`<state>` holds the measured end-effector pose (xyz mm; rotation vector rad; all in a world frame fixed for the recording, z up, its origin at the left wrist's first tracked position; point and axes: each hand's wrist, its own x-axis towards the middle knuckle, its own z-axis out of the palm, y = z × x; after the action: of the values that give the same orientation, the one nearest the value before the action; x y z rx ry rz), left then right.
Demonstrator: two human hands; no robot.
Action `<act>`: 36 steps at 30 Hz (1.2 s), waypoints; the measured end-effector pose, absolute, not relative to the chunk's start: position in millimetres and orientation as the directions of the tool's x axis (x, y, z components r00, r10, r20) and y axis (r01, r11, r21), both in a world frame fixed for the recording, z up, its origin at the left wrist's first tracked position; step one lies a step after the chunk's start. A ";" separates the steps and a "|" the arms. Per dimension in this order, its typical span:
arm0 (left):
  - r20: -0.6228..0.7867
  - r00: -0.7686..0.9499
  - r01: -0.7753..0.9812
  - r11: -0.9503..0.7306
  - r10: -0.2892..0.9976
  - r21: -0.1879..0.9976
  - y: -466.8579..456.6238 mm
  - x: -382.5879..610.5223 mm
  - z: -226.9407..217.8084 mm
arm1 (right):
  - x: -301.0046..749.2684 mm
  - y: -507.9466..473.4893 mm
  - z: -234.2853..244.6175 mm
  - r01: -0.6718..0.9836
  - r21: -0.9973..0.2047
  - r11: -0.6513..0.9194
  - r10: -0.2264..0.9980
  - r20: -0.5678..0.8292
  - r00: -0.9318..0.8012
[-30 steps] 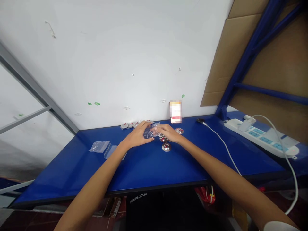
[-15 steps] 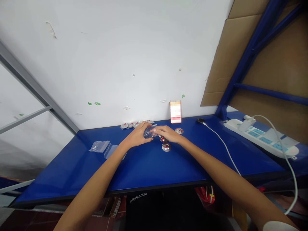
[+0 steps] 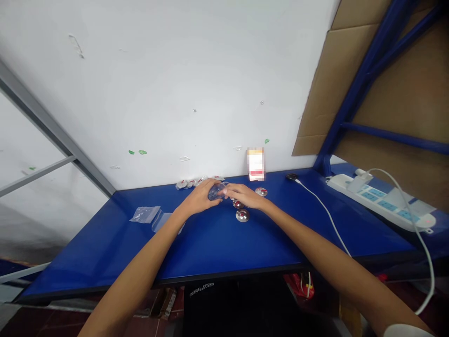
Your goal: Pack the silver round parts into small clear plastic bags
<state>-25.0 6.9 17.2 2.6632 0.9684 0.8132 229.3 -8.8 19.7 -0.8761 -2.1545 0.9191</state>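
Observation:
Between my two hands is a small clear plastic bag (image 3: pixel 215 192), held just above the blue tabletop. My left hand (image 3: pixel 199 197) curls round its left side, thumb below and fingers above. The fingertips of my right hand (image 3: pixel 242 194) pinch the bag's right edge. Whether anything lies inside the bag I cannot make out. Close by my right hand lie a shiny round metal disc (image 3: pixel 242 215) with a red centre, a second disc (image 3: pixel 237 204) partly hidden by the hand, and a third disc (image 3: pixel 261 192) farther right. Several bagged discs (image 3: pixel 191 183) line the wall behind my left hand.
Flat clear bags (image 3: pixel 144 214) lie left on the blue table (image 3: pixel 224 252). A small blurred card or box (image 3: pixel 256 164) stands against the wall. To the right are a black round device (image 3: pixel 292 177) with a white cable and a white power strip (image 3: pixel 380 201).
Both hands stay in nearly the same place. The plastic bag has shifted slightly between my fingers, and its upper right corner no longer sticks up as much.

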 end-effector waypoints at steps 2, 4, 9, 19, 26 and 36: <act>0.434 0.639 0.528 -0.773 0.635 0.352 7.8 -25.2 16.6 | 229.2 -7.7 18.3 0.326 -0.776 0.540 0.766 0.292 -0.572; 0.429 0.642 0.527 -0.772 0.636 0.356 7.9 -25.3 16.6 | 229.1 -7.0 17.0 0.330 -0.771 0.544 0.768 0.300 -0.566; 0.424 0.638 0.525 -0.766 0.643 0.371 6.8 -25.4 17.6 | 228.9 -7.1 17.1 0.356 -0.756 0.549 0.770 0.291 -0.568; 0.429 0.633 0.532 -0.765 0.645 0.364 8.2 -25.2 16.3 | 229.5 -11.4 22.2 0.341 -0.760 0.553 0.764 0.300 -0.571; 0.406 0.631 0.535 -0.750 0.661 0.389 5.1 -24.1 20.2 | 230.0 -10.9 21.7 0.334 -0.763 0.553 0.757 0.294 -0.583; 0.417 0.620 0.536 -0.747 0.664 0.392 4.5 -24.2 21.7 | 229.5 -9.8 20.9 0.293 -0.758 0.583 0.738 0.344 -0.581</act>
<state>-24.2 4.5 21.7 2.6152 0.9852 0.8124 229.5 -9.8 20.9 -0.8152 -2.1519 0.8683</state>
